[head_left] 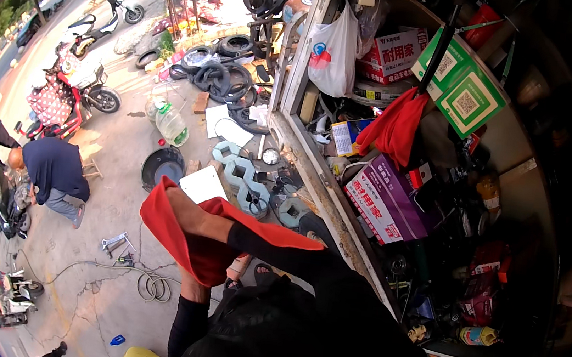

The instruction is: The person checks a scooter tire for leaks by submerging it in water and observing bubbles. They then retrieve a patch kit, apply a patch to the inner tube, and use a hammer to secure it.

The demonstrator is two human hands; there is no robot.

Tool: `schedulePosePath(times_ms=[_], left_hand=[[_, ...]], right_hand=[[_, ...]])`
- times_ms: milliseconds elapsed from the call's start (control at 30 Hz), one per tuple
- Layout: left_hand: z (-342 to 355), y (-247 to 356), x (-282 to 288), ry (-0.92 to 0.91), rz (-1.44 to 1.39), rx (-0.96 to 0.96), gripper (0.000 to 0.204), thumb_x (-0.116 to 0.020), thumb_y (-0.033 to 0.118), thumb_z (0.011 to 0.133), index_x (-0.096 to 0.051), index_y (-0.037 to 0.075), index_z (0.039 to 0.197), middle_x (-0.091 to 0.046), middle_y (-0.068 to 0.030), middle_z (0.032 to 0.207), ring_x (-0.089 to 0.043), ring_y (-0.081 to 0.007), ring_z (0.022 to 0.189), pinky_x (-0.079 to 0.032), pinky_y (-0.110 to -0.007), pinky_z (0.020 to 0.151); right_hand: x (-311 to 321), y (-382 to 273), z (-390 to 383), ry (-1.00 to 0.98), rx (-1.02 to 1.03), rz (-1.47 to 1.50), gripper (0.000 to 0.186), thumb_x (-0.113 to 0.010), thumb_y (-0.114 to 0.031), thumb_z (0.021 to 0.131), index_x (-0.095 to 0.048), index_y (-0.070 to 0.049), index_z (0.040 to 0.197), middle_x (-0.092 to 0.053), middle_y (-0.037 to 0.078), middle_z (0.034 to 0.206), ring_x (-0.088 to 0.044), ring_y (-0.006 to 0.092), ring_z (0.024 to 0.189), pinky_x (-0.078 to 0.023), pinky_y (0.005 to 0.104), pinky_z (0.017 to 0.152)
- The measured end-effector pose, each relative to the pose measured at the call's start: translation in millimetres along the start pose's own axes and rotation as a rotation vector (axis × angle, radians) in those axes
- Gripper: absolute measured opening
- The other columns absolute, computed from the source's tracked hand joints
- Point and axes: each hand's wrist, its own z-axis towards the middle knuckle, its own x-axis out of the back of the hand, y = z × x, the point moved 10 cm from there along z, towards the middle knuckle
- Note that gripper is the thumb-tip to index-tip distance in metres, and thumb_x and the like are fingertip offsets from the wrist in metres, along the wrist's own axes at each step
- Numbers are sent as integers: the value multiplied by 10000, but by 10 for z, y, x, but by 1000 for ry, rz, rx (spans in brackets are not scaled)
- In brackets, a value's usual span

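Observation:
A bright red cloth [165,235] hangs in folds around both my hands, in front of my body. My right hand [184,210] comes in from the right with its back showing, closed on the cloth, its fingertips tucked out of sight in the fold. From below rises my left hand [195,287], of which only the wrist part shows. The cloth covers its fingers, so I cannot see how they are bent. One loose end of the cloth trails to the right beneath my right forearm.
Beyond my hands stand a black basin [162,165], a white board [203,187] and grey hollow paving blocks [247,177]. Old tyres [223,79] lie farther off. A crowded cabinet [350,240] fills the right. A person [57,172] crouches at left; a hose [155,287] coils on the ground.

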Motion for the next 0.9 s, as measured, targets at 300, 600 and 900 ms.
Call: schedulePosePath(times_ms=[300,600,900], left_hand=[[76,254,524,141,92,-199,459,-478,328,999,-478,4,1325,-551,-120,1307,-592,-233,1084,-484,-359,933],[-492,-610,1094,99,-360,202,453,-486,291,1006,-406,47,1379,-513,-132,1320,-528,-248,1192,-452,-366,992],[-565,65,964,-172,322,415,713,-600,384,938,-273,42,1473,-396,-85,1440,-417,-195,1297,-383,-331,1045]], right_hand=[[-409,586,-409,62,306,-992,391,-613,-138,883,-502,8,1229,-587,170,1147,-546,290,1130,-412,343,964],[-763,476,-758,-176,538,-1529,366,-562,-197,907,-516,-15,1220,-563,120,1197,-543,263,1102,-410,385,953],[-466,985,-400,223,-230,-201,502,-448,-509,973,-588,-43,1098,-637,130,1024,-623,272,945,-499,407,879]])
